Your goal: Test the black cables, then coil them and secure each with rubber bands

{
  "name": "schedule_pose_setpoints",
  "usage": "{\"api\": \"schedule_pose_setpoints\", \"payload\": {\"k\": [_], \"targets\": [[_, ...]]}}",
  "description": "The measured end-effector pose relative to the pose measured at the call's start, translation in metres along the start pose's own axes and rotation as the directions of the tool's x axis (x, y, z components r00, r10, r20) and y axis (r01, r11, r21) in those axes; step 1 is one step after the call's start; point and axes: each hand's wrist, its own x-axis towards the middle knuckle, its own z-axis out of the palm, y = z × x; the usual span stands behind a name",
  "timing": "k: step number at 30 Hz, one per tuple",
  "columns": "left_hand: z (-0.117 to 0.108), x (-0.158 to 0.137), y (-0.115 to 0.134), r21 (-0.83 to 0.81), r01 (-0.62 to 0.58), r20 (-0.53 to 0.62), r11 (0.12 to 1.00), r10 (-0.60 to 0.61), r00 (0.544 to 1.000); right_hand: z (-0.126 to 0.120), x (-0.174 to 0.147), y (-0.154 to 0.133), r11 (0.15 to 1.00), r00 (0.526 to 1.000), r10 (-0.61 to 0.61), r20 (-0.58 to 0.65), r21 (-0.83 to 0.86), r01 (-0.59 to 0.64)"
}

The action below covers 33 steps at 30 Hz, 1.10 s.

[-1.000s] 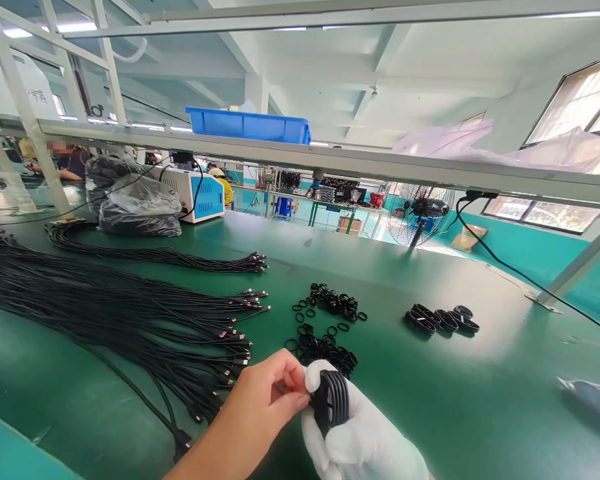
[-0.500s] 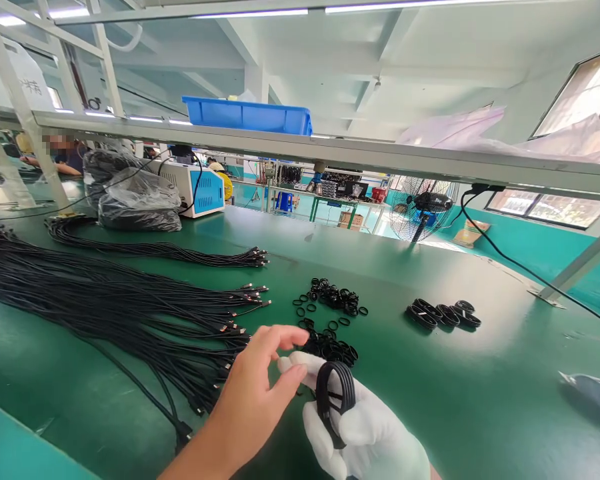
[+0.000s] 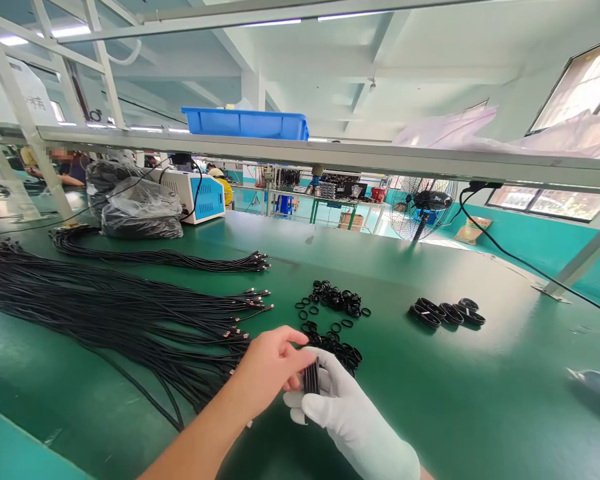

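A coiled black cable [image 3: 311,379] is held between my two hands above the near part of the green table. My right hand [image 3: 337,400], in a white glove, grips the coil with its thumb in front and its fingers curled around the far side. My bare left hand [image 3: 275,363] closes on the coil's left edge, thumb on top, some fingers partly hidden behind. Just beyond my hands lie black rings [image 3: 337,300] in two loose piles. To the left, long black cables [image 3: 130,307] are spread out with their plugs toward my left hand.
Finished-looking cable coils [image 3: 447,313] sit together at the right. Another cable bundle [image 3: 180,259], a plastic-wrapped bag [image 3: 143,210] and a blue-white machine [image 3: 200,195] stand at the back left. Overhead runs a shelf with a blue tray [image 3: 245,125]. A bag [image 3: 597,387] lies at the right edge.
My right hand has turned the coil from nearly face-on to edge-on and moved it up and left. My left hand, apart from the coil before, now closes on its edge.
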Motion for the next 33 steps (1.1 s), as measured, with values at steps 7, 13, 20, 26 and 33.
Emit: {"api": "schedule_pose_setpoints", "payload": {"k": [7, 13, 20, 26, 33], "targets": [[0.006, -0.017, -0.008, -0.09, 0.09, 0.11, 0.992, -0.08, 0.991, -0.006, -0.002, 0.003, 0.996, 0.996, 0.087, 0.019, 0.017, -0.087], [0.015, -0.02, -0.017, -0.158, 0.057, 0.122, 0.986, -0.037, 0.992, -0.003, -0.002, 0.002, 0.991, 0.992, 0.123, 0.018, -0.049, -0.122], [0.015, -0.023, -0.026, 0.461, -0.209, -0.188, 0.862, 0.325, 0.927, -0.003, -0.003, 0.001, 0.983, 0.985, 0.173, 0.019, 0.052, -0.174], [0.028, -0.02, -0.047, 0.606, -0.411, -0.219, 0.681, 0.639, 0.737, -0.004, -0.002, 0.008, 0.985, 0.981, 0.171, 0.09, -0.023, -0.17], [0.027, -0.013, -0.04, 0.421, -0.341, -0.3, 0.841, 0.483, 0.822, -0.004, 0.0, 0.007, 0.988, 0.985, 0.152, 0.085, -0.022, -0.15]]}}
